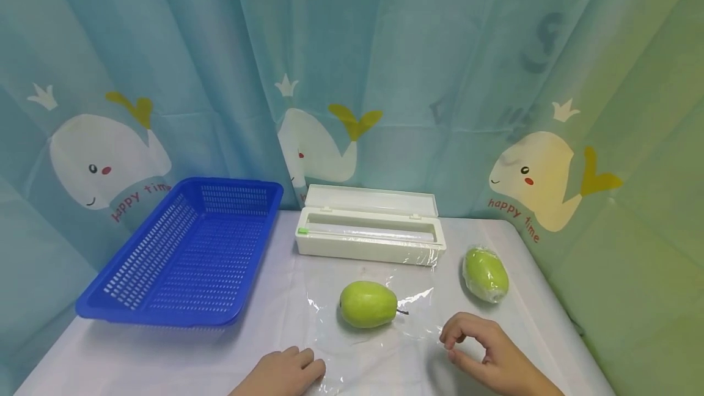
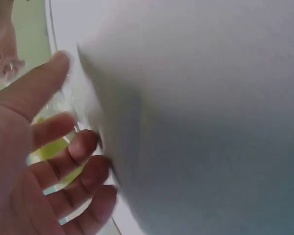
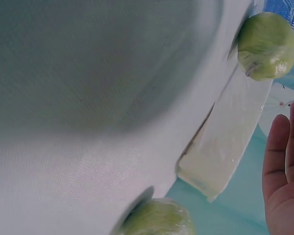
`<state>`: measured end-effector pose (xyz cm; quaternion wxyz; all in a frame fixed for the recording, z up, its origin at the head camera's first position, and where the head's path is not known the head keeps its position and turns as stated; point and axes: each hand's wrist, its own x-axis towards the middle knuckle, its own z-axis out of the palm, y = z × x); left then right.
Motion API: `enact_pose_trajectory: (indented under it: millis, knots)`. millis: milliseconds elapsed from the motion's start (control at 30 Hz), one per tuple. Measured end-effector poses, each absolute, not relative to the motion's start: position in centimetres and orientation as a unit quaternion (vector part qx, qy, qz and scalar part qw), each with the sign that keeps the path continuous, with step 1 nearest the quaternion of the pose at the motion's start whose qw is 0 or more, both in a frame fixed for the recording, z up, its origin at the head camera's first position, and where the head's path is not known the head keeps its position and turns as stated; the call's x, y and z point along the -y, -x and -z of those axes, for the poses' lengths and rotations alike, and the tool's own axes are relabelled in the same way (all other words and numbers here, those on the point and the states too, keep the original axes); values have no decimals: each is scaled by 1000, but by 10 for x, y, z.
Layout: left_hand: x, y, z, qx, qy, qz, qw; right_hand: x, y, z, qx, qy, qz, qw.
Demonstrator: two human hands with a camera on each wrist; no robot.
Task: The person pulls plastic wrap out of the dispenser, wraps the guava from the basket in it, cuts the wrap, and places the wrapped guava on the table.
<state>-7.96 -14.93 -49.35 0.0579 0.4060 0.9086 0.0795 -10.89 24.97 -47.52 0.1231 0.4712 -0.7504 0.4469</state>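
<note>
A green fruit with a dark stem [image 1: 367, 304] lies on its side on a clear sheet of cling film [image 1: 420, 295] spread over the table. My right hand [image 1: 486, 350] is raised to the right of the fruit, thumb and forefinger pinching the film's edge; the left wrist view shows shiny film at those fingertips. My left hand [image 1: 287, 373] rests palm down near the film's front left edge. Its fingers [image 2: 81, 183] are loosely bent with the thumb apart, and nothing shows between them. Behind the fruit stands a white cling film box [image 1: 371, 243], lid raised, with a roll inside.
A second green fruit [image 1: 486, 274], wrapped in film, lies on the right of the table. The blue perforated basket [image 1: 255, 249] stands at the left. A blue whale-print curtain [image 1: 418, 78] hangs behind the table and along its sides.
</note>
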Motion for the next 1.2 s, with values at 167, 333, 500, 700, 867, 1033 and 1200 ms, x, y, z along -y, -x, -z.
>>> enact_pose_trajectory:
  millis: [167, 333, 500, 700, 867, 1033, 1200]
  knots:
    - [145, 82, 494, -895, -421, -86, 122, -248, 108, 470, 752, -470, -443, 133]
    - [150, 82, 500, -885, -443, -111, 93, -250, 107, 471, 753, -467, -443, 138]
    - [160, 82, 498, -886, -448, -120, 18, -249, 107, 469, 750, -469, -444, 141]
    - [171, 83, 476, -895, -418, -145, -49, -248, 111, 461, 751, -470, -437, 158]
    - [175, 86, 455, -895, -400, -167, -103, -247, 115, 461, 759, -455, -434, 169]
    - [174, 92, 441, -904, -370, -139, -163, -247, 122, 466, 769, -435, -437, 169]
    - [172, 102, 434, -918, -337, -105, -179, -244, 130, 466, 791, -397, -434, 167]
